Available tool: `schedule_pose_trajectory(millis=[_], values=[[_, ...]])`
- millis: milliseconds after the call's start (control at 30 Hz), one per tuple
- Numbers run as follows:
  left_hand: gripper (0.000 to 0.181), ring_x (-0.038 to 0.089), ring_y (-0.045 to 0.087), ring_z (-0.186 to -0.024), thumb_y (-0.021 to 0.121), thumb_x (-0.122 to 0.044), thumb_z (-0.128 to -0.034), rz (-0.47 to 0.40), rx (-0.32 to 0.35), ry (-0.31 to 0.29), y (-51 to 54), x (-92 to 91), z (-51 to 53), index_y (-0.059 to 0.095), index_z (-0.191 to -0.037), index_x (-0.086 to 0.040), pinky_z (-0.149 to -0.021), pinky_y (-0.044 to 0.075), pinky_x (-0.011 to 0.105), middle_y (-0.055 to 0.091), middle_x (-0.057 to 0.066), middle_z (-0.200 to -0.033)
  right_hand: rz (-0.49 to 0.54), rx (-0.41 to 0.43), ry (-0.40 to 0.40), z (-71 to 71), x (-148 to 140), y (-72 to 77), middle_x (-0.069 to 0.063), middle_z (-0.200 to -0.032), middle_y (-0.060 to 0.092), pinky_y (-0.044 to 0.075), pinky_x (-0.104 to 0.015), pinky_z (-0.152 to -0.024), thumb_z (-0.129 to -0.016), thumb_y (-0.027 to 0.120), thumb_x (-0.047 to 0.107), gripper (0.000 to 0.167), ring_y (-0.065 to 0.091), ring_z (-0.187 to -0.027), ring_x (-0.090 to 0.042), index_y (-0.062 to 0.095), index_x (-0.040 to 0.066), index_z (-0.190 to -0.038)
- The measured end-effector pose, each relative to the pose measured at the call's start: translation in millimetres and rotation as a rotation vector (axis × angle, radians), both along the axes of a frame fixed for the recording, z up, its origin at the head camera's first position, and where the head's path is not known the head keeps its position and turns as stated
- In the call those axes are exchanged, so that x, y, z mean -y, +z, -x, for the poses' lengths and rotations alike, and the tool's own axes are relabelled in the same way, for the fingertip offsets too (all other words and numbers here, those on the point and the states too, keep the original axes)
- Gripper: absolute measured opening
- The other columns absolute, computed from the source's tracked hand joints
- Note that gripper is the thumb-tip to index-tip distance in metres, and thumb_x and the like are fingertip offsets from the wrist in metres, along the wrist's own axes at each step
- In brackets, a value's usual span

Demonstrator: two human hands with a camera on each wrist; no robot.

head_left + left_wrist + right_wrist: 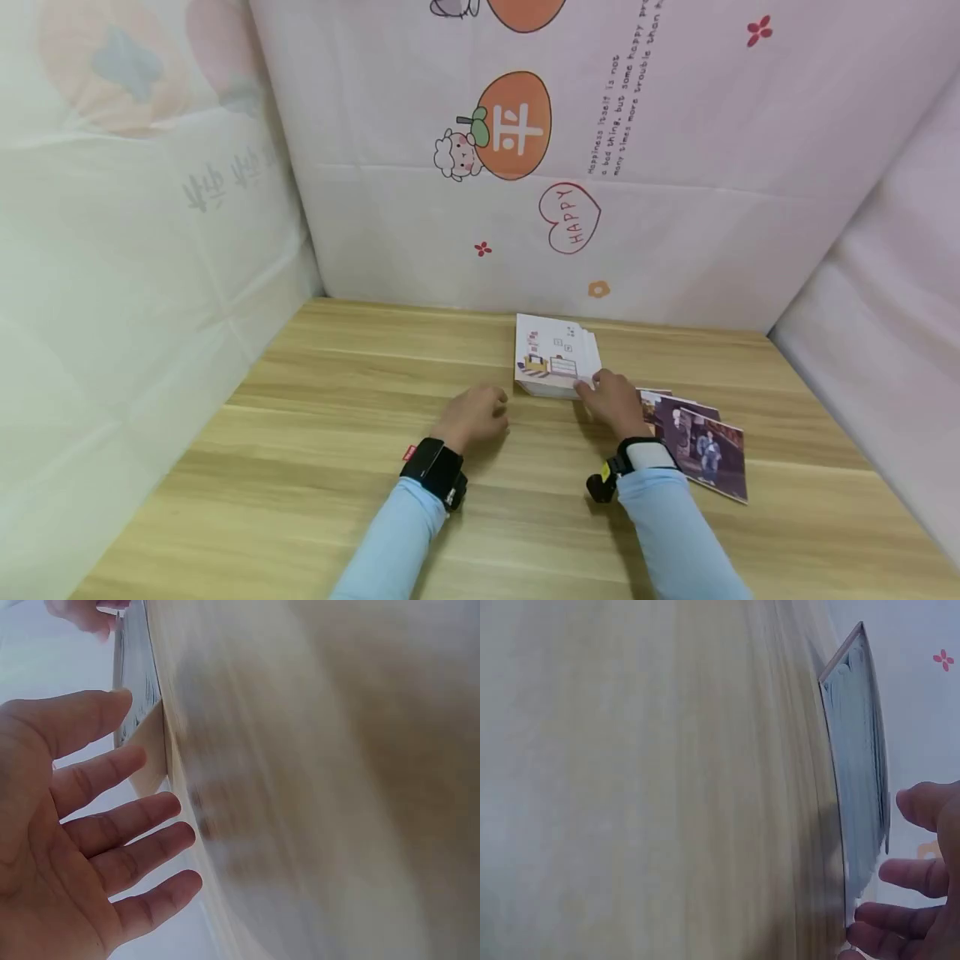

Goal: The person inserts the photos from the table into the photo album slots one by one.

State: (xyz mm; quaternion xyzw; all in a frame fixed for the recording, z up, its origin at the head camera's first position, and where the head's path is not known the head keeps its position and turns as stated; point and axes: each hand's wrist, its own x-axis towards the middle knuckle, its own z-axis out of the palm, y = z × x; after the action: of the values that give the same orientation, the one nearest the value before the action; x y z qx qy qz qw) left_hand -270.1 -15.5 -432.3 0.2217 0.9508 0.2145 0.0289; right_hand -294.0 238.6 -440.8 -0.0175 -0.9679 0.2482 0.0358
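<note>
- The white cloth (pixel 390 208) is hung behind the table and at both its sides; orange fruits and a red heart are printed on it.
- The table (pixel 300 467), with pale wood grain, is shown by all three views.
- Both arms are covered by light blue sleeves (pixel 678 533), which are seen in the head view only.
- The thick book (pixel 551 350) is laid at the far part of the table, near the back cloth. Its printed white cover is shown only from the head, whereas its side is shown by both wrist views: many pale, wavy leaves (pixel 855 742) are contained between the covers. What is carried on these leaves cannot be told.
- The left hand (pixel 472 419) is held near the book, apart from it. In the head view its fingers are partly hidden, but in the left wrist view they are seen loosely spread, and nothing is held.
- The right hand (pixel 617 404) is placed at the book's near right corner. In the right wrist view its thumb and fingers are parted widely around that corner; the lower edge seems to be touched by fingertips.
- Overlapping photos (pixel 708 454) are spread beside the right wrist, by which they are partly covered.
</note>
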Motion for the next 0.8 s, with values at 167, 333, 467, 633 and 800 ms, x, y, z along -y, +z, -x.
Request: schedule_pose_trajectory(millis=[167,333,467,633,800], values=[[0.034,0.023,0.056,-0.103,0.066,-0.022,-0.0830,-0.017,0.022,0.021,1.4,-6.3,8.4,0.063,-0.114,-0.008,-0.084,0.045,0.037,0.061,0.006,-0.114,0.034,0.053,-0.115,8.9,10.8,-0.7,-0.035,-0.111,0.045,0.036,-0.057,-0.081,-0.086,0.053,0.052,0.074,0.041,-0.102,-0.049,0.047,-0.014,-0.117],[0.033,0.021,0.057,-0.100,0.066,-0.024,-0.0829,0.003,0.016,0.009,2.3,-9.3,10.9,0.064,-0.112,-0.008,-0.082,0.046,0.035,0.062,0.005,-0.111,0.082,0.167,-0.198,13.5,16.9,-1.3,-0.039,-0.116,0.030,0.030,-0.067,-0.081,-0.077,0.053,0.067,0.096,0.028,-0.108,-0.055,0.035,-0.014,-0.126],[0.033,0.021,0.057,-0.099,0.066,-0.024,-0.0832,0.003,0.027,0.010,1.6,-10.1,11.0,0.063,-0.112,-0.008,-0.082,0.046,0.035,0.062,0.005,-0.111,0.115,0.195,-0.220,14.7,16.7,1.5,-0.040,-0.117,0.032,0.026,-0.069,-0.084,-0.075,0.058,0.067,0.099,0.028,-0.107,-0.057,0.036,-0.014,-0.127],[0.034,0.022,0.058,-0.100,0.066,-0.023,-0.0828,0.012,0.035,0.013,1.2,-9.5,11.4,0.063,-0.113,-0.007,-0.082,0.047,0.036,0.062,0.007,-0.112,0.207,0.249,-0.271,13.8,15.0,6.2,-0.040,-0.120,0.033,0.026,-0.069,-0.086,-0.073,0.065,0.062,0.095,0.024,-0.111,-0.060,0.037,-0.012,-0.126],[0.033,0.023,0.058,-0.100,0.066,-0.022,-0.0831,0.024,0.023,0.006,3.1,-8.7,10.5,0.063,-0.113,-0.008,-0.082,0.046,0.036,0.062,0.006,-0.113,0.245,0.282,-0.312,13.2,12.5,8.0,-0.037,-0.119,0.038,0.025,-0.066,-0.088,-0.071,0.067,0.061,0.091,0.025,-0.111,-0.057,0.043,-0.008,-0.124]])
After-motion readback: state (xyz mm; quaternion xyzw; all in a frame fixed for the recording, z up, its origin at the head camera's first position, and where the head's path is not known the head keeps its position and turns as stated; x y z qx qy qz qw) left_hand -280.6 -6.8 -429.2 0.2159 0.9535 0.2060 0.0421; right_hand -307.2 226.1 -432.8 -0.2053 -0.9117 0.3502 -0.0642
